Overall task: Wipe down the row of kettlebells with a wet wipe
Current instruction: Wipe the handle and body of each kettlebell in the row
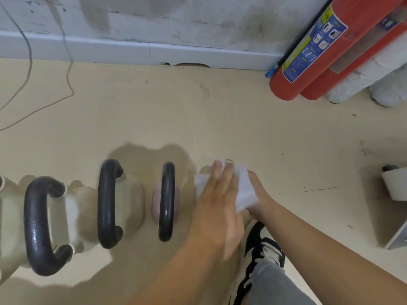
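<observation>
Right of the kettlebells, the left hand is pressing straight fingers onto the wet wipe, and the right hand seems to be pinching its edge. Spreading it wide should be covering more of each handle.

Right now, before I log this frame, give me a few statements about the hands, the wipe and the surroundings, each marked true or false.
1. Three black kettlebell handles show to the left of the hands. True.
2. The wipe lies untouched on the floor. False: the left hand rests on it with fairly straight fingers, and it drapes over the right hand.
3. Two red fire extinguishers stand by the wall. True.
4. The wipe is blue. False: it is white.
5. The hands are at the left end of the row. False: they are at its right end, past the third handle.
</observation>
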